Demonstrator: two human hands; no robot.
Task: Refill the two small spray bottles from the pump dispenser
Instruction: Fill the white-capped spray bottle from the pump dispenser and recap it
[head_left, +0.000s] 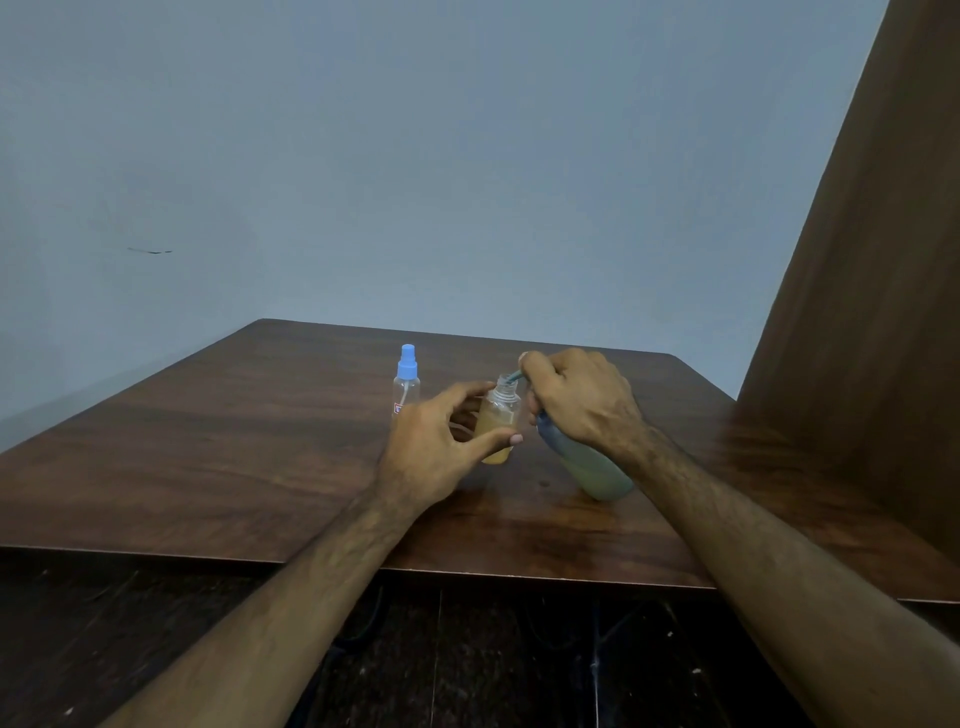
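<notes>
An uncapped small spray bottle (500, 422), partly filled with amber liquid, stands on the wooden table (260, 441). My left hand (436, 447) holds it between thumb and fingers. My right hand (576, 400) grips the top of the pump dispenser (592, 467), a greenish bottle tilted toward the small bottle. The dispenser's nozzle (514, 375) points into the small bottle's open neck. A second small spray bottle (407, 382), clear with a blue spray cap, stands just behind my left hand.
A brown wooden panel (872, 312) rises at the table's right side. A pale blue wall stands behind the table. The table's front edge (467, 571) runs below my forearms, with dark floor beneath.
</notes>
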